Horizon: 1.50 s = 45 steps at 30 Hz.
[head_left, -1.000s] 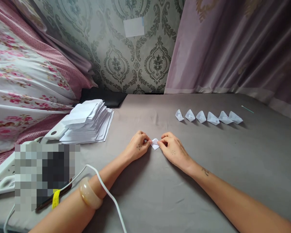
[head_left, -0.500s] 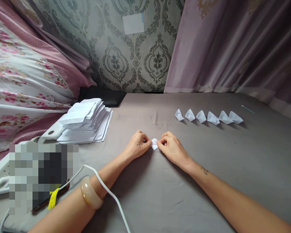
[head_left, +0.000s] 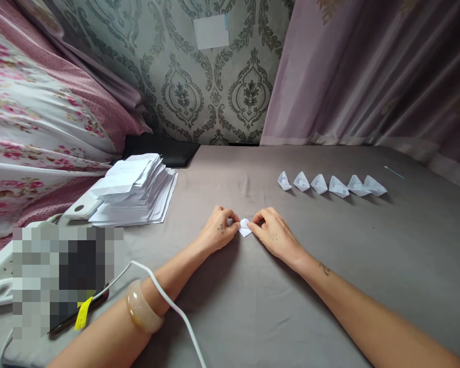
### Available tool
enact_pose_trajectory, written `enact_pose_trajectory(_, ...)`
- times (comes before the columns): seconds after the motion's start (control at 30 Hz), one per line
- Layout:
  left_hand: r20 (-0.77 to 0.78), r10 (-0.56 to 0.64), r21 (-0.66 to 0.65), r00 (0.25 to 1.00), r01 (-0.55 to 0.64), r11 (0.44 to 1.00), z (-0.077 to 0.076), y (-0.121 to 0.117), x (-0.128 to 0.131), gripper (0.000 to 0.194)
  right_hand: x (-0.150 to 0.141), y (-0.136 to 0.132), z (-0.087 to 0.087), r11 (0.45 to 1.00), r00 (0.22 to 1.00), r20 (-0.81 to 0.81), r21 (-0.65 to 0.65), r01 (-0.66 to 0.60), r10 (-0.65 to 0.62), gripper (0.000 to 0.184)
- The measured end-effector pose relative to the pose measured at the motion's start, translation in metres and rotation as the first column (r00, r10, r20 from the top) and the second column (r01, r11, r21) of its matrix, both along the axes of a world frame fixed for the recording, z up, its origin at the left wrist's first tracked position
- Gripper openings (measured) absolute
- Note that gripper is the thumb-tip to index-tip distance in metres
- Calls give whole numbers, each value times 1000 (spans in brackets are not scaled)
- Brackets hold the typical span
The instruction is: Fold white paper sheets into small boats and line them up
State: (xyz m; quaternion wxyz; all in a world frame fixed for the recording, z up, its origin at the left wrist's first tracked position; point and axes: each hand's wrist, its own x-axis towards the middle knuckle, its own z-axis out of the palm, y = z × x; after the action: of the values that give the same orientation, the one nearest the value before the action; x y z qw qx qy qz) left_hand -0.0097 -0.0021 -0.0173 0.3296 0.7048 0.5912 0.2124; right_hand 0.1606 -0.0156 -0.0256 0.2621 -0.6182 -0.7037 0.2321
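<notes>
A small folded piece of white paper (head_left: 245,231) is held low over the grey cloth, between my two hands. My left hand (head_left: 222,227) pinches its left side with thumb and fingers. On the other side, my right hand (head_left: 273,231) grips the right edge, its thumb lying on the paper. The fingertips cover both side corners, while the pointed lower end and part of the top show. Farther off to the right stand several folded paper boats (head_left: 319,184) in a row.
At the left lies a tall stack of white paper (head_left: 132,191) beside a white power strip (head_left: 82,203). A white cable (head_left: 176,306) crosses over my left forearm. A black flat item (head_left: 161,150) lies behind the stack. A thin stick (head_left: 394,172) rests at the far right.
My hands stay at the folded paper with only slight finger movement; a little more of its lower part shows. The view has shifted slightly.
</notes>
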Motion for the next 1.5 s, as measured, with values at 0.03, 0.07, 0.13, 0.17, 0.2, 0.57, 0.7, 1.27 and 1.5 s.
enact_pose_trajectory(0.03,16,-9,11,1000,9,1000,-2,-1,0,13,-1,-1,0,1000,1000,5,7,-12,12,13)
enact_pose_trajectory(0.07,36,-15,30,999,13,999,-4,-1,-1,12,-2,-3,0,1000,1000,9,12,-26,26,15)
enact_pose_trajectory(0.13,80,-22,78,997,15,997,-9,-4,-2,11,-3,-6,1,998,999,12,17,-53,53,20)
enact_pose_trajectory(0.17,97,-28,103,995,18,995,-11,-5,-3,10,-4,-7,1,998,998,9,18,-64,63,21)
enact_pose_trajectory(0.2,110,-36,128,993,22,992,-12,-6,-4,9,-4,-8,2,997,998,3,19,-70,70,21)
enact_pose_trajectory(0.57,527,-48,-38,849,80,996,6,-21,-5,35,-2,-14,9,991,923,-376,-76,-113,76,19)
enact_pose_trajectory(0.7,603,68,-185,795,57,981,12,-27,-5,41,-6,-17,15,974,787,-612,-120,-194,81,29)
enact_pose_trajectory(1.27,721,154,-249,675,45,967,16,-31,-7,32,-8,-26,18,932,767,-635,-217,-291,92,47)
enact_pose_trajectory(1.5,756,178,-263,630,43,964,11,-29,-1,33,-10,-22,15,979,840,-527,-68,-191,127,44)
